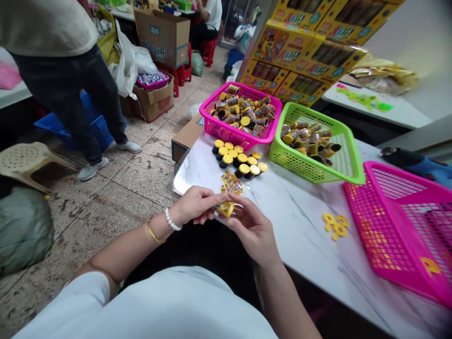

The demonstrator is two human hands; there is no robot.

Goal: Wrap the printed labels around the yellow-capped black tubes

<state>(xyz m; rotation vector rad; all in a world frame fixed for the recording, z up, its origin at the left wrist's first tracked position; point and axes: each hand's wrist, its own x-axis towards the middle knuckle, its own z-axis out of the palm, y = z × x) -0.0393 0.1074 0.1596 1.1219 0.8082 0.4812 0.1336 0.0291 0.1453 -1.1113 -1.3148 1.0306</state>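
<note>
My left hand [196, 205], with a pearl bracelet at the wrist, pinches a small yellow cylinder with a printed label [226, 209] between thumb and fingers. At the other end of this cylinder, my right hand [254, 229] has its fingertips curled against it. Both hands are over the near edge of the table. Just beyond them lies a small heap of yellow printed stickers [233, 182]. Behind the heap, several black cylinders with yellow caps [226, 160] stand upright in a cluster.
A pink basket [233, 134] and a green basket [310, 172] hold labelled cylinders. Yellow rings [339, 230] lie near another pink basket [384, 254] on the right. Yellow display boxes [286, 54] are stacked behind. A person [67, 70] stands on the left beside a stool [28, 157].
</note>
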